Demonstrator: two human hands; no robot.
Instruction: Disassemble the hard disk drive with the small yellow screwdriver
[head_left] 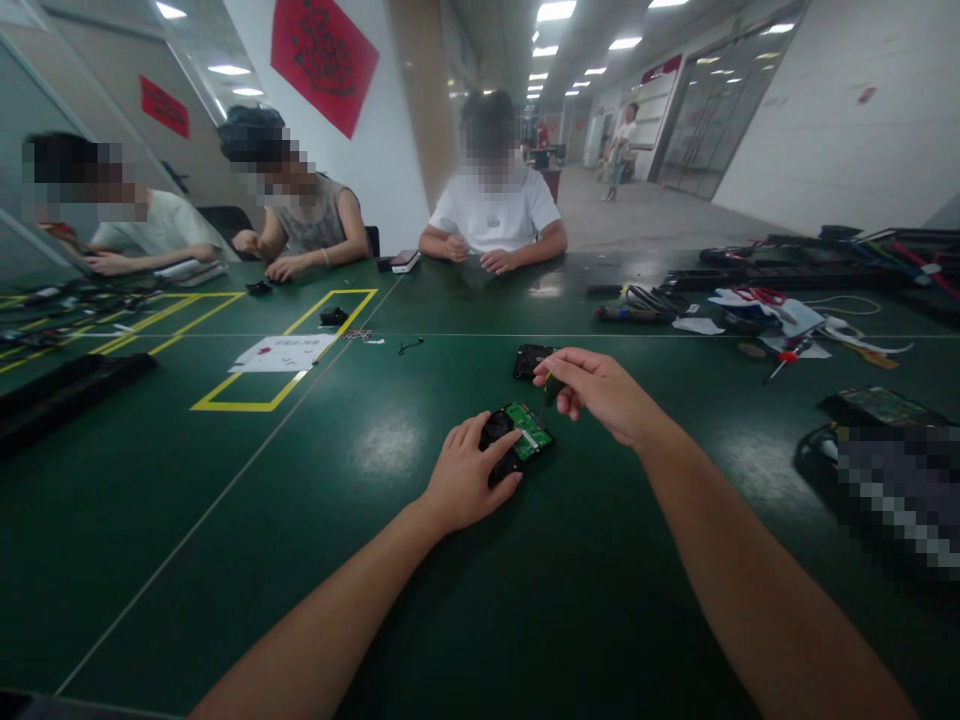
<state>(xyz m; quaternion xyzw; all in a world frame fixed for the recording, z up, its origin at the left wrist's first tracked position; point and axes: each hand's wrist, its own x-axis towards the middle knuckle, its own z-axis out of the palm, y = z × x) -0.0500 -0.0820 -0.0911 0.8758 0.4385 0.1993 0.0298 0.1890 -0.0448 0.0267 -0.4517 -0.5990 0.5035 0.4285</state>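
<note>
A black hard drive [517, 440] with a green circuit board on top lies on the green table [375, 560] in front of me. My left hand [469, 480] presses on its near left side, fingers curled over the case. My right hand [592, 390] is closed in a pinch round a small screwdriver [547, 392] with a dark handle, its tip pointing down at the circuit board. A second black drive [531, 360] lies just behind, under my right hand's fingers.
Three people sit along the far edge of the table. A white paper [281, 352] lies in a yellow-taped rectangle at left. Black trays [60, 390] sit at far left. Tools, cables and papers [757, 315] crowd the right side. A dark device [877, 405] is near the right edge.
</note>
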